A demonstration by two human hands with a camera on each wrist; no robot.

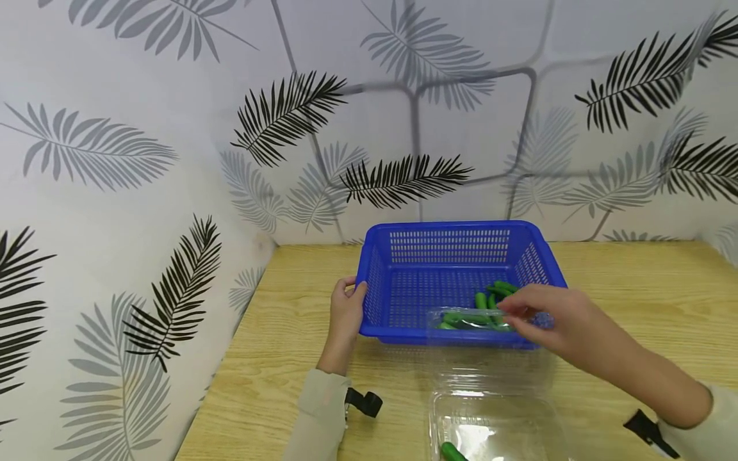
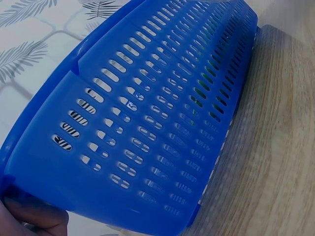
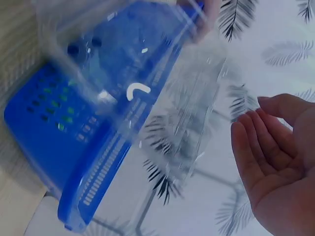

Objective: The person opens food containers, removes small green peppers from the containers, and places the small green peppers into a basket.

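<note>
My left hand (image 1: 346, 317) grips the left rim of a blue plastic basket (image 1: 375, 225), thumb on top. In the left wrist view only part of that hand (image 2: 37, 216) shows, at the basket's corner. Several slender green vegetables (image 1: 481, 299) lie in the basket's front right part. A clear plastic clamshell box (image 1: 519, 419) sits before the basket, its lid (image 1: 461, 362) raised against the basket's front. My right hand (image 1: 567, 326) hovers by the lid's top edge. In the right wrist view its fingers (image 3: 253, 132) are loosely bent, apart from the lid.
One green vegetable (image 1: 451, 452) lies in the clear box near the bottom of the head view. The wooden table (image 1: 288, 307) meets a leaf-patterned wall covering (image 1: 403, 128) behind the basket. Black straps (image 1: 364, 403) hang at both wrists.
</note>
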